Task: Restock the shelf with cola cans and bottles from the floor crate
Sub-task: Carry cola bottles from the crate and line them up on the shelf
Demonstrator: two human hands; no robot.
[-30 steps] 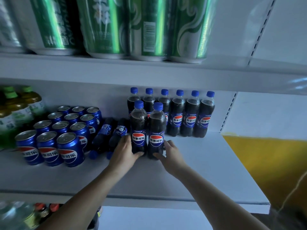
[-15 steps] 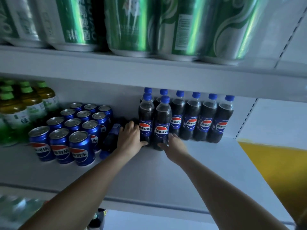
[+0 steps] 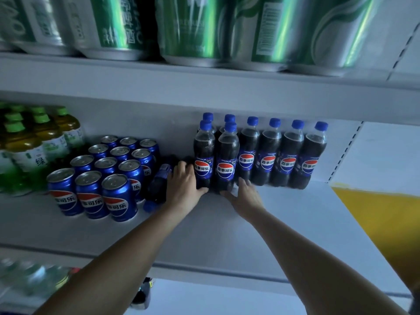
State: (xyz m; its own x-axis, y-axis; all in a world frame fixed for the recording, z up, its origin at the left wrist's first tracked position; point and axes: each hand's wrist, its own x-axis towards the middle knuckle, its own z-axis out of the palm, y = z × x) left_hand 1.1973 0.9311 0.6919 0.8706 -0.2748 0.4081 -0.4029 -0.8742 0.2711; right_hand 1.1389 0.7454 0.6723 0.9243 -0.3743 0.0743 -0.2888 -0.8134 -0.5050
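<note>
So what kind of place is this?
Probably a shop: white display shelves hold neat rows of identical cola bottles, a block of cola cans, and big green cans on the shelf above.

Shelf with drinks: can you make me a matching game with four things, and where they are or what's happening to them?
Things:
1. cola cans
2. two front cola bottles
3. green-capped tea bottles
4. lying cola bottle

Places or states:
A. on its side, between cans and standing bottles
B. far left of the shelf
C. gripped at the base by the left hand and right hand
D. standing in rows of three

Pairs: 1-D, 2-C, 3-B, 4-A
</note>
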